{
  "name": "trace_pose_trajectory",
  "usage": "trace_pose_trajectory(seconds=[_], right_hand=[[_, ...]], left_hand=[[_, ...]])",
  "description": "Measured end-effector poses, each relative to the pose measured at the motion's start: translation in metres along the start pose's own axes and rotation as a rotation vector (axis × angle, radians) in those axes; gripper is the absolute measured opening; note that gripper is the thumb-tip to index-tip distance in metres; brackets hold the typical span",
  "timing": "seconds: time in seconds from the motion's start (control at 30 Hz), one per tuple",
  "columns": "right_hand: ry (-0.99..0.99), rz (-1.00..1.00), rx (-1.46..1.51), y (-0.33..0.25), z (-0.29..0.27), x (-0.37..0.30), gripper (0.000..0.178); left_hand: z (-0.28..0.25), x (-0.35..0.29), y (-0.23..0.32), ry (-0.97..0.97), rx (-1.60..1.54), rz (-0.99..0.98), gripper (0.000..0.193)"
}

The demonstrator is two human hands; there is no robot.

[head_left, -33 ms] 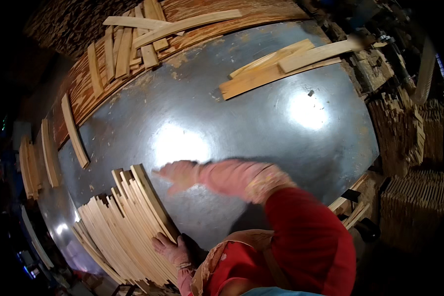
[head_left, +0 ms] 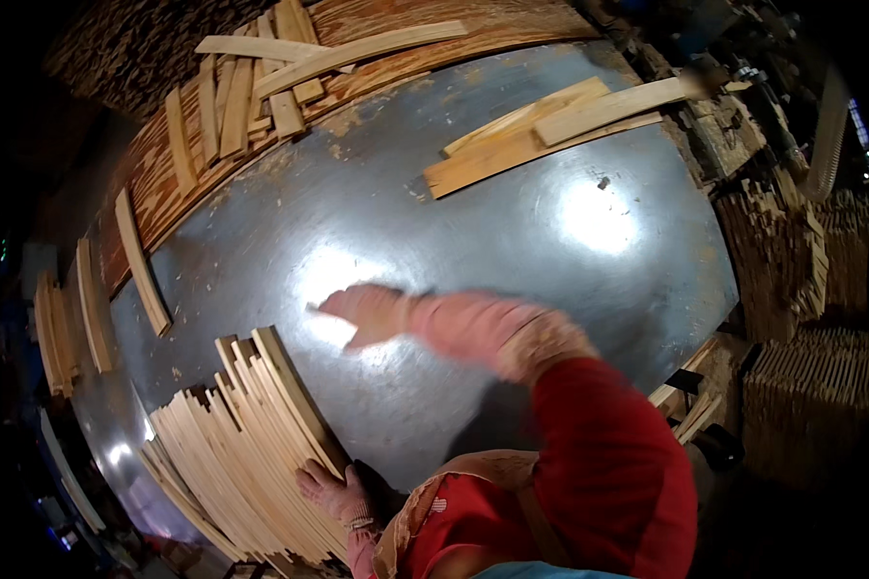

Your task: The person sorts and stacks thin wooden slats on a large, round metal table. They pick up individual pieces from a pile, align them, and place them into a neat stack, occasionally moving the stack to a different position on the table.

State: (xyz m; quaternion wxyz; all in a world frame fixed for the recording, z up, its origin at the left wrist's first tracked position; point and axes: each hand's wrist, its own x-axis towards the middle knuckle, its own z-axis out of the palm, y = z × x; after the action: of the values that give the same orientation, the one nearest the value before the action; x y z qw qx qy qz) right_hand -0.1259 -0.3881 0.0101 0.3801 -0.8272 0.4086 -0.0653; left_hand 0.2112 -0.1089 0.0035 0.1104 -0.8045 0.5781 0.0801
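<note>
My left hand point(head_left: 338, 494), in a pale glove, lies with fingers spread on the near right side of a bundle of wooden strips point(head_left: 251, 439). The strips stand close side by side, their far ends uneven. Over the metal tabletop point(head_left: 434, 241), my right hand point(head_left: 365, 315) hovers to the right of the strips' far ends, apart from them. It is gloved and smeared by motion; its fingers stretch leftward, the thumb held away from them. I see nothing held in it.
Longer boards point(head_left: 541, 140) lie at the table's far right. Loose wooden pieces point(head_left: 261, 92) are piled on a plywood surface point(head_left: 145, 164) beyond the far edge. A single strip point(head_left: 143, 262) lies at the left. Stacked wood point(head_left: 809, 386) stands beyond the right edge.
My right hand has moved slightly away from me and to the right, farther from the strips' ends. My left hand stays on the bundle.
</note>
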Motion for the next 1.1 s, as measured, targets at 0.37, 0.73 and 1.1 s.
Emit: trace_pose_trajectory(seconds=[0.37,0.73,1.1], right_hand=[[0.027,0.842,-0.791,0.237,-0.216,-0.210,0.076],[-0.057,0.505,-0.629,0.151,-0.149,-0.119,0.092],[0.354,0.439,0.887,0.000,-0.012,-0.010,0.072]], left_hand=[[-0.019,0.067,0.164,0.196,-0.426,0.501,0.091],[-0.026,0.015,0.218,-0.054,-0.824,0.601,0.073],[-0.037,0.016,0.192,-0.535,-1.412,0.206,0.097]])
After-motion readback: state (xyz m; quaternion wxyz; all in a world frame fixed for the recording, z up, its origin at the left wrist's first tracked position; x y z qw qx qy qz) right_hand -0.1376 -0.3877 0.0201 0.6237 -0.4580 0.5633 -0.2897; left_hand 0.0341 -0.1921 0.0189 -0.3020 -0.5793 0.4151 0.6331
